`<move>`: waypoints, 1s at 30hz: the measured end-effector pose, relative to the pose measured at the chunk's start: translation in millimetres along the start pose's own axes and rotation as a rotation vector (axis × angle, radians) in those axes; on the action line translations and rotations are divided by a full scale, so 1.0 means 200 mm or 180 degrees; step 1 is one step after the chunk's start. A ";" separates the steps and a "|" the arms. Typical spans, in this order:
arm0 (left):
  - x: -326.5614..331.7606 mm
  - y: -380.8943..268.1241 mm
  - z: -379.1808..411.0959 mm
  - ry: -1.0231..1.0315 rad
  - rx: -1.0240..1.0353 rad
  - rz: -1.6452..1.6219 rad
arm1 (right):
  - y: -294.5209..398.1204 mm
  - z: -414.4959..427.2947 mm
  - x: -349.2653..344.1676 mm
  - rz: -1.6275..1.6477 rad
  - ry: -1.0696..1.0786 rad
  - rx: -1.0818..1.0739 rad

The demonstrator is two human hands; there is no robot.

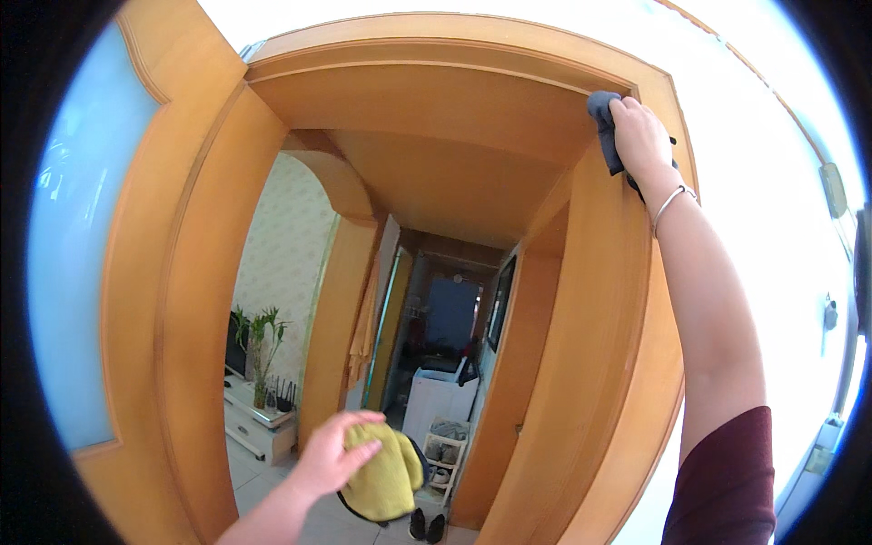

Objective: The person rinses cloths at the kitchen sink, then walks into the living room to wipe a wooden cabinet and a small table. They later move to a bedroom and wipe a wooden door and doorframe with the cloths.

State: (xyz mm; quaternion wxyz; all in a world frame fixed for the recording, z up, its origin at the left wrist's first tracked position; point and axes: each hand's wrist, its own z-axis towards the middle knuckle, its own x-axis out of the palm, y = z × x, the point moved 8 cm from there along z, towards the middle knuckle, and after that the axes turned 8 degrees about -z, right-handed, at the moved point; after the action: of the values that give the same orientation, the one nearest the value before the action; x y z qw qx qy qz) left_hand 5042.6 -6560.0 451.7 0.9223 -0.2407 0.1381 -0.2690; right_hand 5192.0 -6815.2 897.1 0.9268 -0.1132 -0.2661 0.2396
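Raised to the upper right corner of a wooden door frame (606,320), my right hand (640,133) grips a dark grey cloth (603,119). That cloth lies against the frame near where the top and side pieces meet; part of it is hidden behind the hand. Lower down, in the doorway, my left hand (334,453) holds a folded yellow cloth (385,473) with a dark edge. The fingers lie over its top and the thumb rests across its front.
At left stands a wooden door (139,272) with a frosted glass panel (82,259). Beyond the doorway are a white cabinet (262,426) with a potted plant (260,354), a white washing machine (439,402), a shoe rack (444,463) and dark shoes (426,526) on the floor.
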 end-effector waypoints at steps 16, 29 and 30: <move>-1.99 -0.46 0.33 -0.2555 0.1092 0.3909 | 0.10 0.01 0.37 0.0419 0.0493 0.1924; -2.40 -0.38 0.41 -0.2740 0.0918 0.4868 | 0.00 0.17 0.51 0.0155 0.0822 0.1945; -2.40 -0.39 0.40 -0.2810 0.1038 0.4846 | 0.02 0.19 0.48 -0.0107 0.0716 0.1730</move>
State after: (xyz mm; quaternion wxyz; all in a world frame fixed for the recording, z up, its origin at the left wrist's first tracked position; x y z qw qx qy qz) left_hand 4646.2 -6318.5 619.8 0.8428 -0.0314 -0.1469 0.5168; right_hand 5240.2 -6760.1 968.9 0.9507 0.1177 -0.0895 0.2726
